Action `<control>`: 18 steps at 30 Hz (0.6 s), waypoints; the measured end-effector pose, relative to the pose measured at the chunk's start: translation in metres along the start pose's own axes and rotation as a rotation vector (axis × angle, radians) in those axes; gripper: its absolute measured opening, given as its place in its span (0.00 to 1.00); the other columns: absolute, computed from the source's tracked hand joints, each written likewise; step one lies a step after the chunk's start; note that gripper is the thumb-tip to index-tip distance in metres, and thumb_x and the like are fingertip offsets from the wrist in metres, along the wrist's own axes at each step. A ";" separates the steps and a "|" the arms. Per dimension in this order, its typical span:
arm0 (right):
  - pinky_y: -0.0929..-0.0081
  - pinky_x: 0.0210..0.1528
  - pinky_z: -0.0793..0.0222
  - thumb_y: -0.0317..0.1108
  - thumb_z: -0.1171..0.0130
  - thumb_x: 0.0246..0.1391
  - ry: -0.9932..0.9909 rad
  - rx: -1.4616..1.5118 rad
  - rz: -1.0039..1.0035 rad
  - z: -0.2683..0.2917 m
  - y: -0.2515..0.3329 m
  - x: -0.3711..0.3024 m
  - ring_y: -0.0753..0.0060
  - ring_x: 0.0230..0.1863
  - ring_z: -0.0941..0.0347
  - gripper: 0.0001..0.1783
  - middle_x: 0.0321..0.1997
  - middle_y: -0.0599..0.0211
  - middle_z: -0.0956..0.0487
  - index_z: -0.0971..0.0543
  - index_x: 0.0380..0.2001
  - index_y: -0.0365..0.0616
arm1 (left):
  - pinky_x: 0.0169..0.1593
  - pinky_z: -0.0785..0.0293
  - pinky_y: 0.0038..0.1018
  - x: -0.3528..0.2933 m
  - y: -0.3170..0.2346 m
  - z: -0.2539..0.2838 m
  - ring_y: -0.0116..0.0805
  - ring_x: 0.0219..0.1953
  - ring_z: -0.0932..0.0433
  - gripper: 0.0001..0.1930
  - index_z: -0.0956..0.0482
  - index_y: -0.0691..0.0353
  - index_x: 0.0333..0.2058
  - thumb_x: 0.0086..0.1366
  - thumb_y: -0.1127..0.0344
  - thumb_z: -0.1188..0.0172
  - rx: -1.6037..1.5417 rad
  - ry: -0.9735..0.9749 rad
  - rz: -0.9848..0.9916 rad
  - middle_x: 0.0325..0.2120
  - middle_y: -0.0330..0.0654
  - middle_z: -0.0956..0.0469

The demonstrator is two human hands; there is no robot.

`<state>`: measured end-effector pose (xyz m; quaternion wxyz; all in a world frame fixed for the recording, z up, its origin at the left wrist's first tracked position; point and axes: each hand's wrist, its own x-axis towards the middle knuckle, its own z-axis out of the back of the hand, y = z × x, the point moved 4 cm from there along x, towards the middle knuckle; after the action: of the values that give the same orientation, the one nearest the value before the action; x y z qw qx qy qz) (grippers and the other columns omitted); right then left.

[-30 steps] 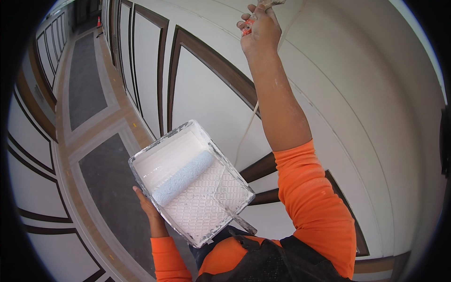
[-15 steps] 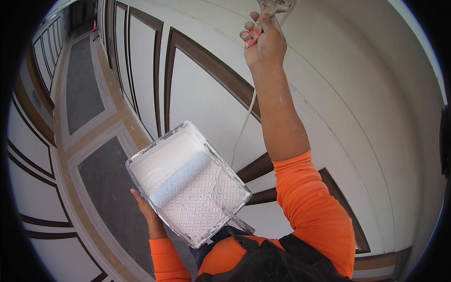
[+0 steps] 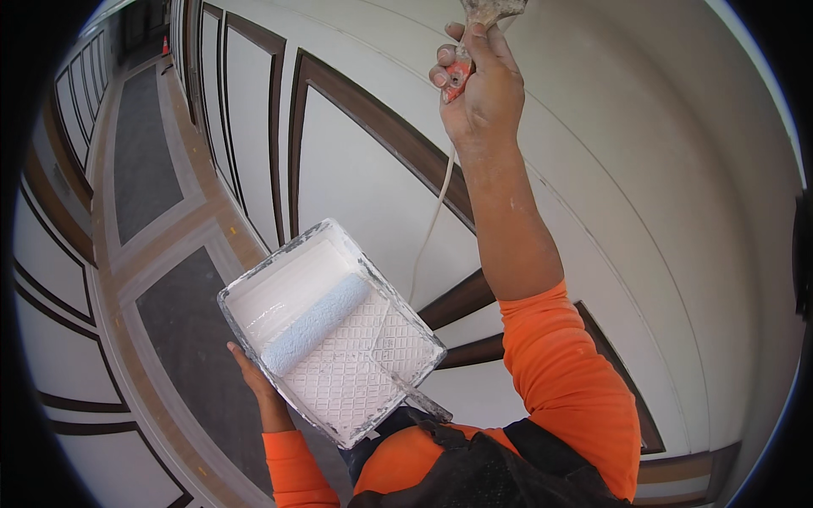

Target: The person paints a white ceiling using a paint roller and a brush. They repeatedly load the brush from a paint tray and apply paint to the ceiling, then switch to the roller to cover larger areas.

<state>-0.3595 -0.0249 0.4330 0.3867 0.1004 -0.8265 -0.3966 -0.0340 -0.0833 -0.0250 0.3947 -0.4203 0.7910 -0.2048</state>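
My left hand (image 3: 251, 372) supports a paint tray (image 3: 396, 306) at its left edge; most of its fingers are hidden beneath. White paint lies in the tray's deep end, and its ribbed slope is coated too. Across the tray rests a paint roller (image 3: 318, 323) with a pale blue sleeve, its paint-caked handle (image 3: 423, 401) hanging over the near rim toward my body. Raised high, my right hand (image 3: 481, 89) grips a red-handled tool (image 3: 457, 74) with a flared, paint-crusted head. The top edge of the picture cuts that head off, so whether it is a brush or a scraper cannot be made out.
A white wall (image 3: 381, 195) with dark brown panel mouldings (image 3: 381, 127) stands close on the right. A pale cord (image 3: 434, 222) hangs along it. Leftward runs a corridor floor (image 3: 199, 330) with grey panels and tan borders. An orange cone (image 3: 166, 45) stands far off.
The tray with the roller has shifted slightly left together with my left hand. My right hand and its tool have come down a little, showing more of the tool's head.
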 end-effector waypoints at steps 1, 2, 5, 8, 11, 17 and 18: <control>0.73 0.26 0.38 0.34 0.50 0.70 -0.009 0.003 -0.015 0.001 -0.003 -0.002 0.72 0.31 0.33 0.15 0.44 0.62 0.27 0.26 0.53 0.38 | 0.67 0.40 0.32 -0.001 -0.001 -0.001 0.46 0.64 0.33 0.45 0.39 0.73 0.66 0.72 0.32 0.62 0.011 0.002 -0.003 0.65 0.53 0.35; 0.74 0.26 0.38 0.33 0.50 0.69 -0.014 0.013 -0.030 0.002 -0.004 0.002 0.73 0.31 0.33 0.15 0.43 0.62 0.27 0.26 0.53 0.37 | 0.67 0.40 0.32 -0.001 -0.001 -0.001 0.46 0.64 0.33 0.45 0.39 0.73 0.66 0.72 0.32 0.62 0.021 0.004 -0.006 0.65 0.53 0.35; 0.76 0.27 0.37 0.32 0.50 0.69 -0.096 0.041 -0.021 0.006 0.004 0.024 0.72 0.33 0.33 0.18 0.44 0.62 0.27 0.29 0.58 0.36 | 0.67 0.40 0.33 -0.006 -0.005 -0.005 0.46 0.64 0.33 0.45 0.39 0.73 0.66 0.72 0.31 0.62 0.058 -0.001 -0.016 0.65 0.53 0.35; 0.83 0.24 0.37 0.34 0.52 0.71 -0.141 -0.005 0.044 -0.007 0.025 0.029 0.84 0.25 0.35 0.15 0.38 0.68 0.30 0.31 0.54 0.37 | 0.67 0.40 0.33 -0.006 -0.004 -0.005 0.46 0.64 0.33 0.45 0.39 0.73 0.66 0.72 0.31 0.63 0.034 0.018 -0.018 0.65 0.53 0.35; 0.76 0.28 0.37 0.33 0.48 0.68 0.073 0.021 0.071 -0.008 0.006 0.019 0.72 0.33 0.33 0.18 0.45 0.62 0.27 0.29 0.58 0.37 | 0.66 0.39 0.33 -0.001 0.000 0.000 0.46 0.64 0.33 0.45 0.39 0.73 0.66 0.72 0.31 0.63 -0.023 0.039 -0.010 0.65 0.54 0.35; 0.76 0.28 0.37 0.34 0.47 0.68 -0.049 -0.007 -0.025 0.003 -0.010 0.013 0.72 0.33 0.33 0.18 0.44 0.62 0.26 0.28 0.56 0.37 | 0.67 0.40 0.37 0.005 0.001 0.004 0.49 0.65 0.35 0.43 0.42 0.68 0.68 0.73 0.33 0.66 -0.005 0.109 -0.035 0.66 0.54 0.38; 0.76 0.28 0.37 0.34 0.47 0.68 -0.047 0.018 -0.005 0.009 -0.009 0.020 0.72 0.33 0.33 0.18 0.44 0.61 0.26 0.28 0.56 0.37 | 0.67 0.40 0.38 0.004 0.001 0.004 0.49 0.65 0.35 0.43 0.42 0.68 0.68 0.73 0.33 0.66 0.006 0.106 -0.038 0.66 0.54 0.38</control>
<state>-0.3809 -0.0344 0.4341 0.3654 0.0965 -0.8385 -0.3924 -0.0328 -0.0863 -0.0301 0.3496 -0.4228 0.8020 -0.2365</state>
